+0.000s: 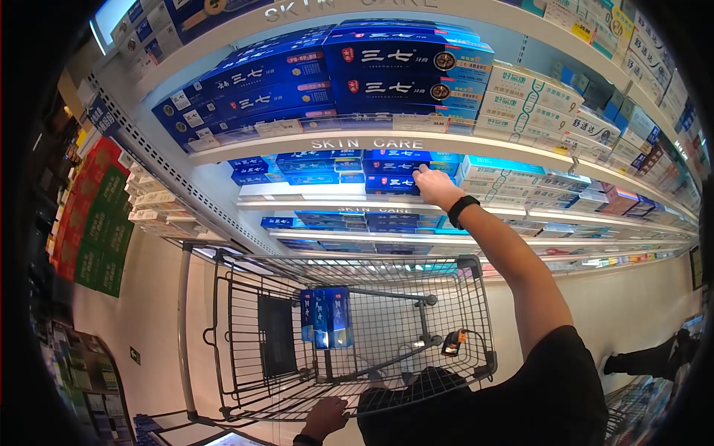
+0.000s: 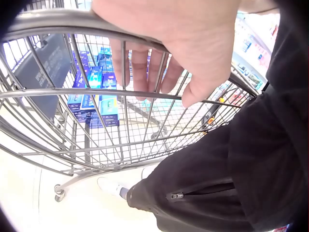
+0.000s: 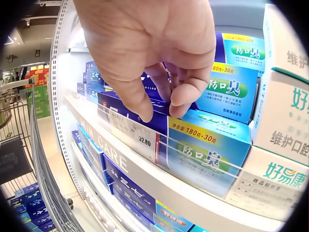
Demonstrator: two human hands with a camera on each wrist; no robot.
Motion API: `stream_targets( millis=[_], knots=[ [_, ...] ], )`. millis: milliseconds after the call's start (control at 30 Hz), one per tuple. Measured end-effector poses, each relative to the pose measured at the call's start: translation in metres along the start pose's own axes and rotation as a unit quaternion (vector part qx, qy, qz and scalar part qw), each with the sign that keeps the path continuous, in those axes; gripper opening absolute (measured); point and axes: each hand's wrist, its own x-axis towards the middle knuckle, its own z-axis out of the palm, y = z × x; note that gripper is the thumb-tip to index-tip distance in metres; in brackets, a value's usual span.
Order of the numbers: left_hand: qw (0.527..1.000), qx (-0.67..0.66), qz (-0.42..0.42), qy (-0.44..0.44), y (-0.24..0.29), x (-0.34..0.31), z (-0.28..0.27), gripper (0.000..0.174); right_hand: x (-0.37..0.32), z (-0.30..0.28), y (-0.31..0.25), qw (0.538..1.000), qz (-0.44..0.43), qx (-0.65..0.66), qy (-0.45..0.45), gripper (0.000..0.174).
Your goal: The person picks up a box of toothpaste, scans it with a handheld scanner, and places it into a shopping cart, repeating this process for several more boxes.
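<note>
My right hand (image 1: 437, 186) reaches into a lit shelf, a dark band round its wrist. In the right wrist view, its bent thumb and fingers meet the top front edge of a blue toothpaste box (image 3: 207, 150); I cannot tell whether they pinch it. More toothpaste boxes (image 3: 227, 89) are stacked behind. Low in the head view, my left hand (image 1: 325, 416) lies over the near rim of a wire shopping cart (image 1: 245, 401). In the left wrist view, its fingers hang inside the wires, with the thumb on the outer side. Several blue toothpaste boxes (image 1: 325, 318) lie in the cart.
White toothpaste boxes (image 3: 285, 121) stand right of the blue ones. A clear lip with a price tag (image 3: 145, 140) runs along the shelf front. An orange and black object (image 1: 455, 342) is at the cart's right end. Another person's leg (image 1: 639, 363) shows at far right.
</note>
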Motion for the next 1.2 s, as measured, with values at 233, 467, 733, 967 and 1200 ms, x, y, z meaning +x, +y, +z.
stream_targets(
  millis=[233, 467, 733, 967, 1200],
  knots=[
    [1.0, 0.0, -0.001, -0.002, 0.001, 0.0, -0.001, 0.027, 0.001, -0.003, -0.005, 1.0, 0.011, -0.021, -0.01, 0.02],
    [1.0, 0.005, 0.012, 0.028, 0.0, -0.001, 0.002, 0.025, 0.002, 0.007, -0.008, 0.999, 0.012, -0.032, 0.029, 0.021],
    [0.999, 0.003, 0.005, 0.035, -0.001, -0.003, 0.004, 0.027, 0.002, 0.004, 0.001, 0.998, -0.026, 0.007, 0.05, 0.026],
    [0.999, 0.033, -0.031, -0.012, 0.002, -0.002, 0.003, 0.034, -0.008, -0.019, -0.004, 0.996, -0.022, 0.048, 0.078, 0.029],
    [0.998, 0.013, 0.064, -0.007, 0.006, 0.002, -0.012, 0.066, -0.041, -0.05, -0.02, 0.985, -0.093, 0.084, 0.122, 0.036]
  ],
)
